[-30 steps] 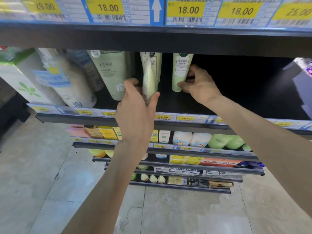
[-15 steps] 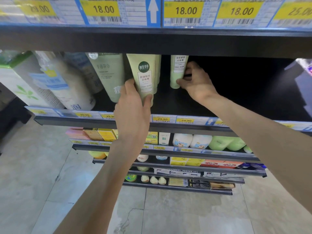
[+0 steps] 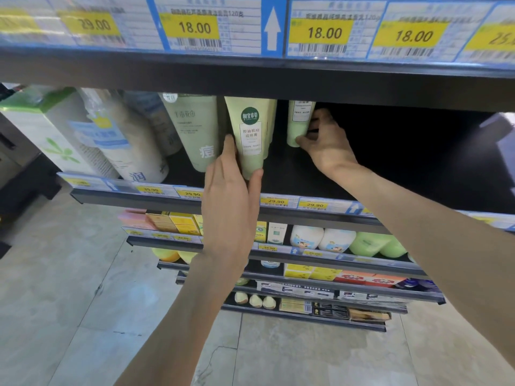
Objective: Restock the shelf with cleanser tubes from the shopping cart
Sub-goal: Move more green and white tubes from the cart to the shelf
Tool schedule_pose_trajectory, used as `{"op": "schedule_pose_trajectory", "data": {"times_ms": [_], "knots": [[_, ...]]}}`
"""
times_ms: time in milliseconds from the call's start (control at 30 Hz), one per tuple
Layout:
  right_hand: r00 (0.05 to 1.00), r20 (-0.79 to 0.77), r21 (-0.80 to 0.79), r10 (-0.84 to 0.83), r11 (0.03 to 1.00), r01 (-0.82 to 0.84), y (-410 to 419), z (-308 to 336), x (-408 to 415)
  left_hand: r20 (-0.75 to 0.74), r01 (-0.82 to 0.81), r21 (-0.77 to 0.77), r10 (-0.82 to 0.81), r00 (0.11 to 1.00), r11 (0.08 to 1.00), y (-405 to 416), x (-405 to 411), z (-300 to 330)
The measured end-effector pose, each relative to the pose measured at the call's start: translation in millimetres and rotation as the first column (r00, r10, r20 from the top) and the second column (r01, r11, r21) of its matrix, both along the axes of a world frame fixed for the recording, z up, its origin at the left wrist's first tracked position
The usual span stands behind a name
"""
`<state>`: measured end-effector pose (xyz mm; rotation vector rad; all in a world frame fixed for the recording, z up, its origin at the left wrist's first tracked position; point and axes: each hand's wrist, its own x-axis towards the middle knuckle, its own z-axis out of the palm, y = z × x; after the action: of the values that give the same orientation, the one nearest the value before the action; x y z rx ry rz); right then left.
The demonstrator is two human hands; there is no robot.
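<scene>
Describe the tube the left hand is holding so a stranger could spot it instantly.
Find the dark shelf just under the row of 18.00 price tags. Near its middle, the left hand grips a pale green cleanser tube standing cap-down. Unlike its neighbours, it faces front with a dark green round logo above a white label.

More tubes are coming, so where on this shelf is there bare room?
Bare shelf board lies right of the right hand and its tube. A narrow gap separates that tube from the left hand's tube. Leftward, bottles stand crowded.
</scene>
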<state>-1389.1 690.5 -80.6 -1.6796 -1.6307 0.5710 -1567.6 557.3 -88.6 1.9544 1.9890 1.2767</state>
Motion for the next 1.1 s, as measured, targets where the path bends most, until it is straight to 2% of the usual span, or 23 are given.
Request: {"op": "schedule_pose_trajectory", "data": {"times_ms": [233, 367, 567, 733, 867, 933, 1000, 1100], "knots": [[1.000, -0.009, -0.009, 0.002, 1.000, -0.002, 0.6, -3.4, 0.7, -0.124, 0.008, 0.128, 0.008, 0.992, 0.992, -19.6, -9.3, -23.1], [1.000, -0.006, 0.004, -0.017, 1.000, 0.017, 1.1, -5.5, -0.6, -0.181, 0.019, 0.085, -0.003, 0.983, 0.996, -24.6, -9.0, -23.5], [0.998, -0.056, -0.046, -0.033, 0.998, 0.030, -1.5, -1.5, -2.2, 0.124, -0.107, -0.021, 0.109, 0.986, 0.994, -5.8, 7.3, 11.9], [0.970, -0.227, -0.093, -0.091, 0.993, 0.071, -22.7, 9.9, 0.1, 0.144, -0.125, -0.026, 0.127, 0.981, 0.992, 11.4, 4.9, 15.0], [0.981, -0.179, -0.071, 0.080, 0.993, -0.094, -57.4, 14.9, -5.9, 0.132, -0.093, -0.025, 0.095, 0.987, 0.995, 4.3, 0.2, 9.7], [0.972, -0.142, -0.071, 0.190, 0.977, -0.201, -70.3, 21.0, -17.9, 0.076, -0.082, 0.031, 0.080, 0.994, 0.996, -9.2, -7.6, 2.2], [0.959, -0.097, -0.089, 0.268, 0.957, -0.277, -77.4, 26.0, -30.9, -0.078, -0.074, 0.097, 0.082, 0.994, 0.993, -22.8, -17.7, -10.0], [0.952, -0.053, -0.114, 0.300, 0.946, -0.304, -79.7, 27.6, -47.6, -0.246, -0.034, 0.128, 0.065, 0.967, 0.991, -30.5, -31.5, -30.5]]}}
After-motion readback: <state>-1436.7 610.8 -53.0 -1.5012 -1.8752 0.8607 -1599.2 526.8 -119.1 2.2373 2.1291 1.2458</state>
